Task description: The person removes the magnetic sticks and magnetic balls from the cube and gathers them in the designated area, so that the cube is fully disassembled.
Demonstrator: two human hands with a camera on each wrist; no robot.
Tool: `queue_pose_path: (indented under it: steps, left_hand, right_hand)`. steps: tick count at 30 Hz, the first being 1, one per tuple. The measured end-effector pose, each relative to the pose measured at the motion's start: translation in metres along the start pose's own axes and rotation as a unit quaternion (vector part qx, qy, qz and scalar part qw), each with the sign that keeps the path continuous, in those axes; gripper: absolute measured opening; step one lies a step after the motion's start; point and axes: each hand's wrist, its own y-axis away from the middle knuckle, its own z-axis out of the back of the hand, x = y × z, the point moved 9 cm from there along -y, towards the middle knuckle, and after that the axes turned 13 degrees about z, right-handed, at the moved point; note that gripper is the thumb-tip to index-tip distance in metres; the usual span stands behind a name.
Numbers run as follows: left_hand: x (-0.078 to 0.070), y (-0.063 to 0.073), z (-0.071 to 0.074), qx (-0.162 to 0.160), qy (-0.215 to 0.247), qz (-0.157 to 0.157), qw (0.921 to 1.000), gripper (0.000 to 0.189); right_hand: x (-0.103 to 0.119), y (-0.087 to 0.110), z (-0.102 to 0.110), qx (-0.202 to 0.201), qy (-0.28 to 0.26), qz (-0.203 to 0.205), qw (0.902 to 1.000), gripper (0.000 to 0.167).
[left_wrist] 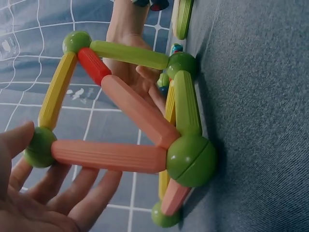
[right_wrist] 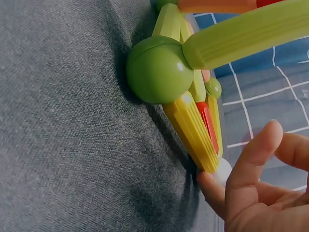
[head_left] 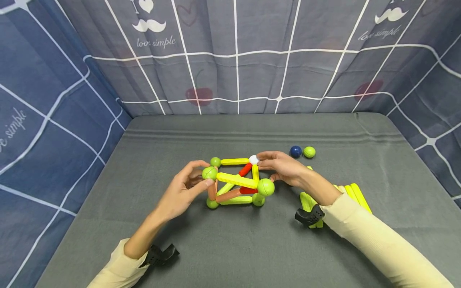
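1. Gray cloth lies below, and I see a blue-gray curtain behind.
2. The stick shape sits on the cloth, between both hands.
3. My left hand pinches its top left green ball.
4. My right hand is loose, half spread, touching the white ball, thumb apart.
5. Past it I see a blue ball beside another green ball.

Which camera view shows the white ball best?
The head view: most of the white ball shows there, with the right hand beside it. In the right wrist view, only part of it shows, behind a yellow stick and that hand. In the left wrist view, I cannot make it out.
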Motion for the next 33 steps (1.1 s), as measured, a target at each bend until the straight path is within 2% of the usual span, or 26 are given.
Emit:
queue_pose_path:
  steps: [3,6,11,14,20,22,26,30,33]
  left_hand:
    - [-0.001,0.002,-0.001,0.006,0.005,-0.014,0.9999,0.033]
    - [-0.001,0.005,-0.001,0.005,0.005,-0.021,0.9998,0.033]
    - [-0.001,0.007,-0.003,0.006,-0.010,-0.015,0.9998,0.042]
    - [-0.002,0.008,-0.002,0.006,-0.020,-0.002,0.9998,0.042]
    - [-0.002,0.011,-0.002,0.020,-0.021,0.009,0.9995,0.036]
    - [-0.002,0.012,-0.002,0.026,-0.019,0.009,0.9994,0.036]
    - [-0.001,0.012,-0.002,0.033,-0.016,0.011,0.9993,0.035]
    - [-0.002,0.011,-0.004,0.039,-0.019,0.003,0.9990,0.035]
    - [-0.003,0.012,-0.003,0.041,-0.020,-0.003,0.9990,0.036]
  right_hand:
    - [0.001,0.000,0.000,0.003,0.016,0.007,0.9998,0.056]
    - [0.007,0.008,0.004,-0.012,0.057,0.027,0.9979,0.052]
    - [0.033,0.037,0.007,-0.027,0.144,0.078,0.9862,0.046]
    - [0.052,0.059,0.002,-0.016,0.165,0.106,0.9804,0.041]
    - [0.076,0.086,-0.025,0.047,0.209,0.160,0.9637,0.039]
    - [0.080,0.089,-0.034,0.057,0.229,0.181,0.9550,0.040]
    - [0.085,0.089,-0.044,0.048,0.263,0.214,0.9397,0.038]
    - [0.087,0.087,-0.047,0.044,0.273,0.226,0.9342,0.028]
    - [0.089,0.086,-0.050,0.054,0.264,0.234,0.9342,0.023]
